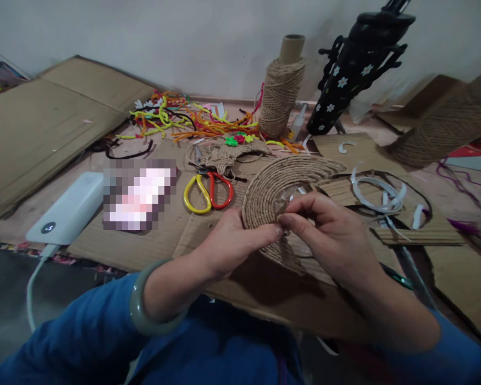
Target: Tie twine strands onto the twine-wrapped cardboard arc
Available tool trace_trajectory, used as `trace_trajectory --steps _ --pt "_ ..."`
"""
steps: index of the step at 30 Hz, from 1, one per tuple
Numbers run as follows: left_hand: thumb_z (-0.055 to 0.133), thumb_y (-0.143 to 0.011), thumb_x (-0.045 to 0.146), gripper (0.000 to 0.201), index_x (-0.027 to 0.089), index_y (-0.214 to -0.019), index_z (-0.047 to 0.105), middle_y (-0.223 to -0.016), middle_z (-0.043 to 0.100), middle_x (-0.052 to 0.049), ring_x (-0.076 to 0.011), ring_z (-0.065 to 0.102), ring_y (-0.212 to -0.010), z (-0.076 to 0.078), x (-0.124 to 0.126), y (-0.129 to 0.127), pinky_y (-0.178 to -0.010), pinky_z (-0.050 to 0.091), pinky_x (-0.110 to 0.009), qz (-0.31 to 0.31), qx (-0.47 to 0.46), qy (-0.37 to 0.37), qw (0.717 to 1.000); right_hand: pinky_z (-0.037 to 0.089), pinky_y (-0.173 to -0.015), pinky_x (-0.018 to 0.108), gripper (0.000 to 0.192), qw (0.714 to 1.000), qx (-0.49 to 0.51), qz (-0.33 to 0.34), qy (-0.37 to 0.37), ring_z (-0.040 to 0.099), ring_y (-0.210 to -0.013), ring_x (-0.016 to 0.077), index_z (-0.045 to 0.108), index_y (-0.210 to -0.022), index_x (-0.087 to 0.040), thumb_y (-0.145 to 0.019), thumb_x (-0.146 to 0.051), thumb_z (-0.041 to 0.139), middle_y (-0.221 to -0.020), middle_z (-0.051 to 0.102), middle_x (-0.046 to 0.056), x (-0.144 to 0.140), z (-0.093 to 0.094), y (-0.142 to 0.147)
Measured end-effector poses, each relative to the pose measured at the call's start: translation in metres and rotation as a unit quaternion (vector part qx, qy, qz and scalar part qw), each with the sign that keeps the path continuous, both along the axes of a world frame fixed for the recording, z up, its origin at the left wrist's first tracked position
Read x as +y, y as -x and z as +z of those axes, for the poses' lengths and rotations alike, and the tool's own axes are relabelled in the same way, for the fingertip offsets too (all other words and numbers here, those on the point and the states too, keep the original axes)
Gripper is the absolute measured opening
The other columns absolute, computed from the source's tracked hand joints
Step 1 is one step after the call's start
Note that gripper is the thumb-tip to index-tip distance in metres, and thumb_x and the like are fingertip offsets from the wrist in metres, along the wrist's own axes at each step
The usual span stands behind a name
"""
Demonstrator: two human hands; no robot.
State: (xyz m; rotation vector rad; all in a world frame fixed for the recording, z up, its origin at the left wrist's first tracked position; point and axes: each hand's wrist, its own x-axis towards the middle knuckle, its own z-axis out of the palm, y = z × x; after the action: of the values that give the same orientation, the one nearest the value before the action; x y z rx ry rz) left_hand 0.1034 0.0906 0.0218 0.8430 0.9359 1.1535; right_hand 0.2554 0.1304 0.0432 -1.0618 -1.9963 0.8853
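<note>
Brown cardboard sheets point(116, 243) are covering the floor against a pale wall point(208, 37). Above them, the left hand point(232, 243) and right hand point(331, 235) are pinching a twine-wrapped arch point(272, 184), fingers clamped together on its inner edge, scissors point(208, 192) lying nearby.

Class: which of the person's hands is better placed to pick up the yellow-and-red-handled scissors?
Left. The left hand lies nearer the yellow-and-red-handled scissors, just below them, though it grips the twine-wrapped arch. The right hand is farther away.
</note>
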Motion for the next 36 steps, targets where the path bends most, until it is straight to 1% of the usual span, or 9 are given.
trace_trajectory --steps 3,5,8,14,17,21,23,28,36 --pt "0.073 -0.067 0.017 0.021 0.017 -0.088 0.072 -0.09 0.073 -0.003 -0.0202 0.065 -0.091 0.0 0.002 0.0 -0.091 0.047 -0.036 0.004 -0.016 0.0 1.0 0.045 -0.06 0.026 0.014 1.0 0.003 0.017 0.002 0.058 -0.063 0.0134 0.06 -0.075 -0.021 -0.086 -0.026 0.053 -0.067 0.062 -0.001 -0.001 0.001 -0.002" --pt "0.074 -0.065 0.016 0.022 0.015 -0.088 0.072 -0.091 0.073 -0.004 -0.0206 0.066 -0.093 0.002 0.002 -0.001 -0.093 0.047 -0.036 0.017 -0.033 0.004 0.999 0.046 -0.061 0.027 0.015 1.0 0.002 0.017 0.003 0.059 -0.066 0.0144 0.062 -0.082 -0.021 -0.088 -0.028 0.05 -0.069 0.063 0.0 -0.001 0.0 -0.004" --pt "0.076 -0.063 0.017 0.027 0.014 -0.089 0.071 -0.089 0.074 -0.004 -0.0209 0.066 -0.092 0.004 0.003 -0.001 -0.094 0.046 -0.037 0.05 -0.057 0.014 0.997 0.047 -0.062 0.028 0.014 1.0 0.01 0.004 0.016 0.061 -0.07 0.0155 0.062 -0.093 -0.02 -0.087 -0.031 0.054 -0.075 0.065 0.001 0.0 -0.001 -0.006" --pt "0.076 -0.065 0.018 0.024 0.014 -0.088 0.07 -0.089 0.074 -0.004 -0.0215 0.067 -0.091 0.004 0.003 0.0 -0.09 0.048 -0.037 0.077 -0.066 -0.001 0.995 0.046 -0.055 0.025 0.007 0.999 0.026 0.014 0.039 0.057 -0.06 0.0122 0.06 -0.084 -0.02 -0.083 -0.026 0.059 -0.068 0.062 -0.001 0.0 -0.007 -0.004" --pt "0.073 -0.07 0.018 0.019 0.015 -0.088 0.071 -0.091 0.075 -0.004 -0.0201 0.067 -0.092 0.002 0.003 -0.001 -0.092 0.048 -0.035 0.073 -0.081 -0.023 0.994 0.049 -0.061 0.027 0.008 0.998 0.065 -0.009 -0.015 0.061 -0.067 0.0134 0.058 -0.091 -0.021 -0.083 -0.021 0.059 -0.077 0.064 0.0 -0.002 -0.011 -0.003" --pt "0.07 -0.075 0.015 0.014 0.016 -0.088 0.073 -0.092 0.075 -0.002 -0.0177 0.068 -0.091 0.0 0.004 -0.001 -0.09 0.05 -0.032 0.077 -0.098 -0.061 0.99 0.05 -0.079 0.03 0.01 0.987 0.032 0.026 -0.156 0.062 -0.09 0.0158 0.059 -0.09 -0.022 -0.084 -0.014 0.058 -0.092 0.065 0.003 -0.003 -0.015 -0.003" --pt "0.069 -0.076 0.014 0.013 0.017 -0.088 0.074 -0.092 0.076 -0.002 -0.0169 0.069 -0.091 0.0 0.004 -0.001 -0.09 0.05 -0.03 0.078 -0.101 -0.07 0.989 0.051 -0.082 0.03 0.011 0.981 0.013 0.039 -0.192 0.061 -0.096 0.0163 0.059 -0.091 -0.021 -0.085 -0.012 0.058 -0.096 0.065 0.005 -0.003 -0.015 -0.002" --pt "0.07 -0.076 0.014 0.014 0.018 -0.089 0.074 -0.093 0.076 -0.002 -0.0169 0.069 -0.093 -0.001 0.005 -0.002 -0.089 0.051 -0.029 0.073 -0.119 -0.085 0.987 0.052 -0.08 0.03 0.013 0.973 -0.009 0.036 -0.229 0.064 -0.092 0.0157 0.06 -0.091 -0.021 -0.084 -0.01 0.058 -0.093 0.066 0.004 -0.002 -0.013 0.0" --pt "0.067 -0.079 0.014 0.016 0.019 -0.093 0.073 -0.095 0.075 -0.001 -0.0148 0.068 -0.094 -0.001 0.005 -0.002 -0.093 0.05 -0.029 0.073 -0.118 -0.093 0.986 0.054 -0.08 0.031 0.012 0.97 -0.024 0.029 -0.239 0.065 -0.092 0.0161 0.062 -0.091 -0.021 -0.085 -0.011 0.057 -0.093 0.067 0.006 -0.003 -0.011 -0.001"
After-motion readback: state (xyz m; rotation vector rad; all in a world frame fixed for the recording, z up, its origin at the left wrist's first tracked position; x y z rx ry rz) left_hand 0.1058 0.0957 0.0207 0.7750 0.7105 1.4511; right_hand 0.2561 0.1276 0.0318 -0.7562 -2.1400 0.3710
